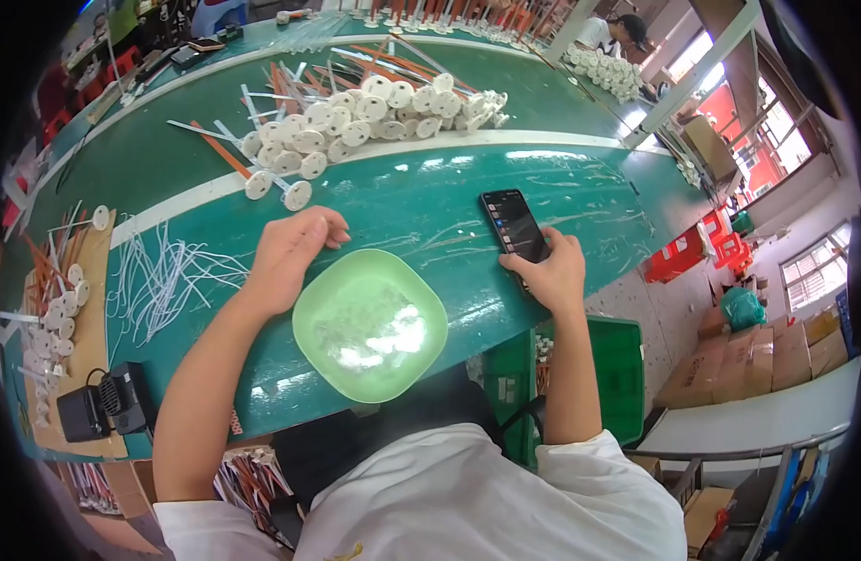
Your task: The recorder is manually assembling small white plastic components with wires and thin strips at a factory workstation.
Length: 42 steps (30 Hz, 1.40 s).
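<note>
Right hand (557, 273): thumb and fingers pinching near end of black phone (511, 221). Left hand (288, 251): loosely curled; whether closed, can't tell. Green dish (358, 323) just right of it. Tabletop (440, 201) green, glossy, scuffed. White strings (164, 280) left of left hand; white discs (360, 117) heaped beyond. Far right of right hand: red stools (675, 259), cartons (744, 365).

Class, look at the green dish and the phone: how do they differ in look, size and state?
Look: the green dish is pale and squarish, while the phone is dark and oblong, its screen lit. Size: the dish is much wider than the phone. State: the right hand grips the phone's lower end, while the dish sits beside the left hand. Both have rounded corners.
</note>
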Tool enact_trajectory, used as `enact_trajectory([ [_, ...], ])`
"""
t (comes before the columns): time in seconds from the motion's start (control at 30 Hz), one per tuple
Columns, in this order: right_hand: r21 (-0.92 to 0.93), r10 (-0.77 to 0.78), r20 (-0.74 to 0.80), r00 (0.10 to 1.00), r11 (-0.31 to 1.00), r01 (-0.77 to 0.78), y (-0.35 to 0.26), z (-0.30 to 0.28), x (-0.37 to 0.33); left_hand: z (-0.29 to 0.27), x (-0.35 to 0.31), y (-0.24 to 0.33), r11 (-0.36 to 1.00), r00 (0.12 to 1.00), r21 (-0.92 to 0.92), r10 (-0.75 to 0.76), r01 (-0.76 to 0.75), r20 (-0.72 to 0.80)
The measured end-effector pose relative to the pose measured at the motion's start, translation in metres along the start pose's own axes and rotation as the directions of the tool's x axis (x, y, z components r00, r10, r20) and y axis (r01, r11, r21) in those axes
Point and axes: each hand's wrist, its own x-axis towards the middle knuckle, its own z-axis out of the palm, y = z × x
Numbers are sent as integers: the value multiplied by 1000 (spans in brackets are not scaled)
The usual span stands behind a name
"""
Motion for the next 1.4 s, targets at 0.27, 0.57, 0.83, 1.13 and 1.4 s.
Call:
enact_trajectory([
  [0.27,5,14,-100,995,1000,-14,37,-2,49,8,1,3,987,967,127,124,-98,-222],
  [0.57,54,-713,-246,657,666,744,-105,11,84,1,0,3,926,876,361,265,-114,-403],
  [0.83,-171,-967,143,211,186,968,-254,46,104,6,-2,8,914,879,383,286,-132,-380],
  [1.13,48,-973,-103,206,202,978,-236,53,112,0,-5,11,936,892,335,241,-110,-382],
  [1.4,59,-907,-398,138,125,990,-196,62,96,2,-4,7,918,903,388,233,-82,-360],
])
